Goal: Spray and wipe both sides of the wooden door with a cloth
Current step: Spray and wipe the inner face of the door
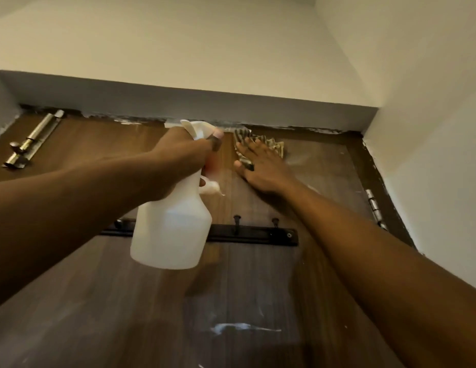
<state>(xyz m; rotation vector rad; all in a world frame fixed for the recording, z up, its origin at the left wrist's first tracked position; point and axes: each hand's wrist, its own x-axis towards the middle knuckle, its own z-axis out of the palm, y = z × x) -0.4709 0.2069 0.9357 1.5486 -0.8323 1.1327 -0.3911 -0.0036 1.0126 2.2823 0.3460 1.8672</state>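
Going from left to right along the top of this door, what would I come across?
Metal sliding bolt → white spray bottle gripped by the left hand → patterned cloth pressed under the right hand → door hinge.

The left hand (178, 160) grips a white spray bottle (173, 229) by its neck, raised before the wooden door (98, 301). At its 3 o'clock the right hand (260, 166) presses a striped cloth (274, 146) flat against the door's top. In the frame, a metal bolt (35, 139) sits at 10 o'clock and a hinge (375, 208) at 3 o'clock.
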